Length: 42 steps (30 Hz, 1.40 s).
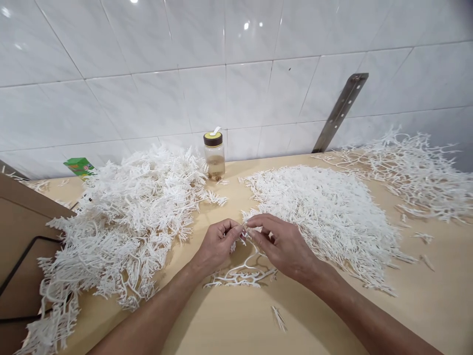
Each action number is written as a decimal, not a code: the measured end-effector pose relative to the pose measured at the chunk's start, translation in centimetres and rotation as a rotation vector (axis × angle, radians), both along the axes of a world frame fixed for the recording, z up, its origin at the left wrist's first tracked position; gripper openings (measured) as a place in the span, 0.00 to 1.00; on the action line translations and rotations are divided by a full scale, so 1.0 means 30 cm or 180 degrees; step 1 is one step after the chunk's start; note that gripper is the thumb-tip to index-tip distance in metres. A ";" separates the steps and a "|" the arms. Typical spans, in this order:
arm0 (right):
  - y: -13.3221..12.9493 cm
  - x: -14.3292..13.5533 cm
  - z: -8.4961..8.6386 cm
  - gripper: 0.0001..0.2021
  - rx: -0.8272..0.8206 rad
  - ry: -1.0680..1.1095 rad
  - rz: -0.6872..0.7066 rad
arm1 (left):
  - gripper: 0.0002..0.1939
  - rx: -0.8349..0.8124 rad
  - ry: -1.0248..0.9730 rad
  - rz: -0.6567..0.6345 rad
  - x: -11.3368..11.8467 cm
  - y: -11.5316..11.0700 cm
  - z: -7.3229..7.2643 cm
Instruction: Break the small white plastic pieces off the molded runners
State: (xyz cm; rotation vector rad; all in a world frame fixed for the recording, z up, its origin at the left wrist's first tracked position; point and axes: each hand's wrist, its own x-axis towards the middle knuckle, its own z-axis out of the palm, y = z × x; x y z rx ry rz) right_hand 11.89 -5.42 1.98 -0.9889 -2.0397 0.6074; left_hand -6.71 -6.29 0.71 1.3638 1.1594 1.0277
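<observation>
My left hand [218,244] and my right hand [284,241] meet over the middle of the table, fingertips almost touching. Both pinch a small white branching plastic piece [243,235], mostly hidden by the fingers. Just below them, thin white branched plastic stems [240,277] lie on the wood; whether these join the pinched piece I cannot tell. Left of my hands is a tall tangled heap of white branching pieces [136,207]. On the right a flatter pile of short white plastic bits [328,217] comes close to my right fingers.
A clear bottle [215,165] with brownish liquid stands by the tiled wall [251,93]. Bare white stems [417,172] are heaped at the far right, near a metal bracket [340,113]. At left are a green packet [79,166] and a brown box [22,236].
</observation>
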 end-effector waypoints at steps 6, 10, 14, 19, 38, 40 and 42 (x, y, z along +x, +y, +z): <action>0.000 0.000 -0.019 0.06 -0.0146 -0.0279 -0.0029 | 0.19 0.0003 0.0009 0.0055 0.003 0.004 -0.006; -0.006 -0.005 -0.014 0.06 -0.0266 -0.0338 0.0022 | 0.18 -0.0006 0.0011 0.0034 0.006 0.004 0.000; -0.015 -0.017 -0.012 0.06 -0.0451 -0.0320 -0.0083 | 0.18 -0.0004 0.0055 0.0049 0.009 0.003 0.004; -0.020 -0.029 -0.008 0.06 -0.0638 -0.0285 -0.0284 | 0.17 0.0022 0.0085 0.0081 0.007 0.005 0.001; -0.027 -0.053 -0.042 0.09 -0.0480 -0.0126 -0.0610 | 0.17 0.0029 0.0035 0.0260 0.013 0.001 -0.010; -0.026 -0.057 -0.048 0.09 -0.0452 -0.0096 -0.0624 | 0.18 0.0023 0.0111 0.0299 0.017 -0.001 -0.014; -0.026 -0.059 -0.053 0.09 -0.0430 -0.0087 -0.0645 | 0.18 -0.0001 0.0148 0.0258 0.017 -0.002 -0.015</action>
